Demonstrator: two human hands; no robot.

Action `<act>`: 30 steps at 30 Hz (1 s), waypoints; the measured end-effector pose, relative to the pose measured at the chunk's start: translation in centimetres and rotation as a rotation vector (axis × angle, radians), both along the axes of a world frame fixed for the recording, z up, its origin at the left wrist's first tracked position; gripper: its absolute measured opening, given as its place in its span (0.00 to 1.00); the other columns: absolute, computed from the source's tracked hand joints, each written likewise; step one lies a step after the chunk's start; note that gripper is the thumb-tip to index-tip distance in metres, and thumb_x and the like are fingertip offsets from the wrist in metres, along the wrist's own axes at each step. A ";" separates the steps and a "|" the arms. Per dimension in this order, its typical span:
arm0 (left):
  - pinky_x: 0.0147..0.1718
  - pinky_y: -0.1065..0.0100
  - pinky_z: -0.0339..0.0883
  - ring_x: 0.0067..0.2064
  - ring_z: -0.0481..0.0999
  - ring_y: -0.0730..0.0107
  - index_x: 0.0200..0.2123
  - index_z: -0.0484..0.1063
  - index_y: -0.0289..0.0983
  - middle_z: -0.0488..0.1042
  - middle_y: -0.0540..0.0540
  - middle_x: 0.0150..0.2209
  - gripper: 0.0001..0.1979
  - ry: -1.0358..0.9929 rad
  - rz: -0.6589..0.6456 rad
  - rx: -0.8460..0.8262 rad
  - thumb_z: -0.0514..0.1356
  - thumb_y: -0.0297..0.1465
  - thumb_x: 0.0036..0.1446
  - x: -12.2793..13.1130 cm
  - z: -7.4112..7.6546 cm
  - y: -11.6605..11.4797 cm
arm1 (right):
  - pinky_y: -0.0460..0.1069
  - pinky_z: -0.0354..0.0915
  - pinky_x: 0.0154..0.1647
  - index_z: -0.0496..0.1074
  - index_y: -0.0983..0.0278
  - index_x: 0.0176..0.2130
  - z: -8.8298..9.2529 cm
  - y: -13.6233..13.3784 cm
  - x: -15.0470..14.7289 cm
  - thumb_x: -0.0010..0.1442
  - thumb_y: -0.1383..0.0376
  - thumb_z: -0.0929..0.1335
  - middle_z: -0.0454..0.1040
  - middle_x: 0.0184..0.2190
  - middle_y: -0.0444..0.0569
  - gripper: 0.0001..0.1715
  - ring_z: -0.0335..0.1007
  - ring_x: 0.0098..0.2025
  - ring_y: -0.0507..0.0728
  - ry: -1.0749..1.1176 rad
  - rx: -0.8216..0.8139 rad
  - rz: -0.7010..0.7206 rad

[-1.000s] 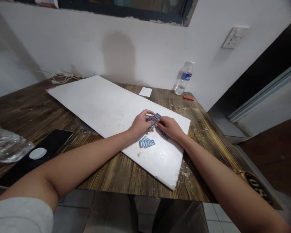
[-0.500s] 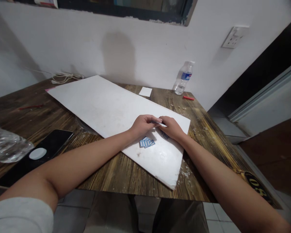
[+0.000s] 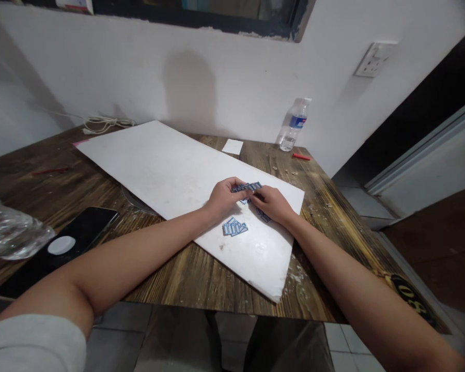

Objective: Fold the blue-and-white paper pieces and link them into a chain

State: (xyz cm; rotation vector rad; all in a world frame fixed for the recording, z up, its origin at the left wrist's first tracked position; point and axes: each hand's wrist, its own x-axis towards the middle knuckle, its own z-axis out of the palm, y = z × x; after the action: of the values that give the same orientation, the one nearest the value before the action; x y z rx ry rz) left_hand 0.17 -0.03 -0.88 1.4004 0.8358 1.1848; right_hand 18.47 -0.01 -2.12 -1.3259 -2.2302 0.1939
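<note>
- Now, left hand [image 3: 221,199] pinches the fanned blue-edged cards [image 3: 251,187] over the white board [image 3: 170,170]!
- Right hand [image 3: 272,203] curls half-closed at their edge, grip unclear.
- Loosen that pinch, and cards could spill towards the loose pile [image 3: 234,227].

The small cards [image 3: 234,227] are blue-edged, the board [image 3: 151,165] plain white, the table [image 3: 174,279] streaked dark brown

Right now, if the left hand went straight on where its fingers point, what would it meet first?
Most likely the right hand, directly ahead of the left hand and the blue-edged pieces it holds. Exact depth there is hard to judge.
</note>
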 end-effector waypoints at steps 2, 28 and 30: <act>0.28 0.74 0.65 0.30 0.73 0.78 0.33 0.70 0.34 0.75 0.50 0.30 0.11 0.000 0.011 -0.016 0.68 0.30 0.49 0.0 0.1 0.0 | 0.49 0.57 0.37 0.71 0.62 0.33 0.0 0.0 0.0 0.63 0.63 0.64 0.75 0.32 0.49 0.09 0.66 0.34 0.56 -0.002 -0.002 -0.001; 0.14 0.76 0.57 0.23 0.74 0.78 0.37 0.65 0.37 0.78 0.47 0.33 0.03 0.041 -0.023 -0.193 0.57 0.28 0.59 0.3 0.3 -0.2 | 0.49 0.55 0.35 0.69 0.62 0.31 0.3 -0.2 -0.1 0.62 0.63 0.63 0.73 0.30 0.48 0.09 0.64 0.32 0.55 -0.007 -0.015 0.005; 0.14 0.77 0.57 0.23 0.75 0.77 0.37 0.65 0.37 0.78 0.46 0.32 0.03 0.053 -0.028 -0.186 0.57 0.28 0.59 0.3 0.3 -0.2 | 0.49 0.55 0.35 0.69 0.61 0.31 0.2 -0.1 -0.1 0.63 0.62 0.63 0.73 0.29 0.48 0.10 0.64 0.32 0.55 -0.009 -0.017 0.002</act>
State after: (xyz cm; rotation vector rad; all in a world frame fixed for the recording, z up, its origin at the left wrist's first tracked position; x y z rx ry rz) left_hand 0.47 -0.26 -0.63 1.2916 0.9363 1.0251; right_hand 18.40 -0.14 -1.89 -1.3358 -2.2417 0.2084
